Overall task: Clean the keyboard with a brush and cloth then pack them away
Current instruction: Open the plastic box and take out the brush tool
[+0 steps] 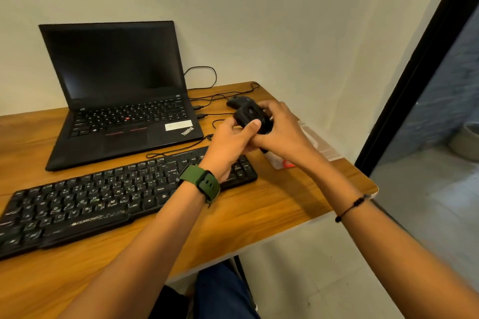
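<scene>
At center right of the frame, both hands meet above the desk, clamped together on 1 small black object (252,118) whose nature I cannot tell. The left hand (229,144), a green watch (201,184) on its wrist, curls its thumb over the object; the right hand (281,128) wraps it from the far side. The black keyboard (103,197) lies at lower left on the wooden desk (272,204), near an open laptop (116,90) at upper left. A mouse (237,101) sits behind the hands, by a pale wall (285,21).
</scene>
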`<state>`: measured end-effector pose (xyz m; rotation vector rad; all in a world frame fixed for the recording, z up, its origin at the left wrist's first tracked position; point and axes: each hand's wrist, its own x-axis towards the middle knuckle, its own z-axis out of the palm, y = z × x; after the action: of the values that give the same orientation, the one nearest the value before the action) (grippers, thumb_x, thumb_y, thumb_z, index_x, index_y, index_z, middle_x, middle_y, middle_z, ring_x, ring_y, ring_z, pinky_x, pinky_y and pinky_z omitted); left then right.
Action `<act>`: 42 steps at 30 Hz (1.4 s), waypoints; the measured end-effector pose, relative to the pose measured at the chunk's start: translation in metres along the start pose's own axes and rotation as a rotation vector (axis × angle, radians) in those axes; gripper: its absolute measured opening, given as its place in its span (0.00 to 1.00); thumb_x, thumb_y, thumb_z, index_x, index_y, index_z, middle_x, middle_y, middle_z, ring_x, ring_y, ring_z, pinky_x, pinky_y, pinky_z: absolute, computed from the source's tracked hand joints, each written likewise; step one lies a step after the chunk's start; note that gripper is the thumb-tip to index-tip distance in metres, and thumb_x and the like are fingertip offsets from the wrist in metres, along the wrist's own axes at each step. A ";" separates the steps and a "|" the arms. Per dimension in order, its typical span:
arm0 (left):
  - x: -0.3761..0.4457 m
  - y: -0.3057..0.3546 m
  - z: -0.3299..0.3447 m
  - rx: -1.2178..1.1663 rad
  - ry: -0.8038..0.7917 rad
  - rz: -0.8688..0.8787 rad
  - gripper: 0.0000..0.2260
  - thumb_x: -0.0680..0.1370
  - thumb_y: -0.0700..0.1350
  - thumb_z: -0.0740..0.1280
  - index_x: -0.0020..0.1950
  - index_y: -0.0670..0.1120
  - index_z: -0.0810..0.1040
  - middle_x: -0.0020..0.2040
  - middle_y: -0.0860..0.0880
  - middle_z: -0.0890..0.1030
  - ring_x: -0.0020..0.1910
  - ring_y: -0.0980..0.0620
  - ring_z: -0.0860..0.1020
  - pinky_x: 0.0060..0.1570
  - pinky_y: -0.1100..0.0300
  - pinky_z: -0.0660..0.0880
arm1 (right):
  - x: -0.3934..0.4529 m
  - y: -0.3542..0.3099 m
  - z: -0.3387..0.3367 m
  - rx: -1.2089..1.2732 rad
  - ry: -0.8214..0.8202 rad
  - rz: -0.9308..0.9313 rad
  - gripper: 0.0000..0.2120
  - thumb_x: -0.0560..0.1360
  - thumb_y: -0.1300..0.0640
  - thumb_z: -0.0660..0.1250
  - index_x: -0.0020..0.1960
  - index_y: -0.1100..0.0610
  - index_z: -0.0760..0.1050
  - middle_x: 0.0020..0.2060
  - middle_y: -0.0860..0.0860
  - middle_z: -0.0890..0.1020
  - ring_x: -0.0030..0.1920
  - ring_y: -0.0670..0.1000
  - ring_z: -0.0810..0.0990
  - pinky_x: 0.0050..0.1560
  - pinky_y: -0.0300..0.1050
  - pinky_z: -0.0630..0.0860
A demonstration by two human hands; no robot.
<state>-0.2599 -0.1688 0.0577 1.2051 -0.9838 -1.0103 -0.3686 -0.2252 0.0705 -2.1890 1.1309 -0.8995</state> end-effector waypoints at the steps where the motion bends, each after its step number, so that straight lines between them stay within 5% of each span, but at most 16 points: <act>1: -0.005 0.002 -0.008 -0.001 -0.008 -0.004 0.07 0.78 0.42 0.64 0.55 0.45 0.73 0.47 0.42 0.82 0.43 0.51 0.82 0.46 0.58 0.80 | -0.006 -0.007 0.006 0.032 -0.017 -0.010 0.33 0.65 0.57 0.75 0.66 0.54 0.65 0.60 0.52 0.70 0.57 0.49 0.71 0.56 0.45 0.74; 5: -0.029 0.001 -0.052 0.088 -0.024 -0.020 0.14 0.78 0.42 0.63 0.63 0.43 0.72 0.51 0.37 0.81 0.45 0.49 0.81 0.47 0.55 0.80 | -0.024 -0.025 0.030 0.360 -0.180 0.043 0.30 0.66 0.62 0.74 0.63 0.51 0.65 0.55 0.47 0.73 0.53 0.42 0.74 0.50 0.35 0.74; 8: -0.050 0.000 -0.085 0.100 -0.015 0.000 0.10 0.80 0.42 0.60 0.61 0.43 0.73 0.51 0.41 0.82 0.45 0.53 0.82 0.40 0.64 0.79 | -0.035 -0.035 0.055 0.790 -0.313 0.189 0.17 0.74 0.65 0.66 0.60 0.52 0.71 0.55 0.52 0.78 0.56 0.53 0.78 0.57 0.50 0.77; 10: -0.062 -0.002 -0.101 0.137 0.010 0.012 0.10 0.80 0.43 0.58 0.60 0.43 0.73 0.50 0.44 0.82 0.45 0.56 0.82 0.39 0.65 0.78 | -0.041 -0.044 0.074 0.895 -0.336 0.230 0.14 0.76 0.65 0.62 0.60 0.54 0.72 0.56 0.55 0.80 0.56 0.55 0.79 0.56 0.51 0.77; 16: -0.087 -0.010 -0.135 0.199 0.102 0.031 0.10 0.81 0.44 0.58 0.60 0.47 0.73 0.51 0.47 0.82 0.48 0.53 0.81 0.43 0.60 0.80 | -0.060 -0.075 0.121 0.817 -0.263 0.209 0.13 0.78 0.61 0.59 0.61 0.54 0.73 0.52 0.54 0.81 0.52 0.56 0.80 0.51 0.56 0.78; 23: -0.104 -0.009 -0.158 0.232 0.160 0.052 0.11 0.81 0.44 0.57 0.62 0.46 0.72 0.48 0.48 0.82 0.46 0.56 0.80 0.38 0.65 0.77 | -0.071 -0.098 0.148 0.814 -0.181 0.166 0.09 0.78 0.59 0.59 0.53 0.48 0.74 0.50 0.53 0.81 0.52 0.56 0.80 0.51 0.61 0.78; 33: -0.110 -0.009 -0.164 0.241 0.179 0.077 0.13 0.80 0.45 0.59 0.63 0.44 0.72 0.50 0.43 0.82 0.48 0.52 0.81 0.43 0.59 0.79 | -0.072 -0.108 0.163 0.749 -0.076 0.132 0.12 0.70 0.42 0.61 0.49 0.47 0.76 0.47 0.52 0.83 0.49 0.56 0.82 0.49 0.64 0.78; 42: -0.117 -0.009 -0.172 0.113 0.235 0.048 0.09 0.78 0.47 0.63 0.55 0.47 0.77 0.43 0.46 0.82 0.38 0.51 0.80 0.32 0.64 0.77 | -0.072 -0.108 0.164 0.706 -0.139 0.075 0.07 0.77 0.51 0.63 0.46 0.53 0.78 0.39 0.50 0.81 0.43 0.50 0.80 0.46 0.53 0.78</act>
<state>-0.1255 -0.0126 0.0246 1.3530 -0.8888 -0.7634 -0.2230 -0.0853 0.0157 -1.5872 0.6779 -0.9192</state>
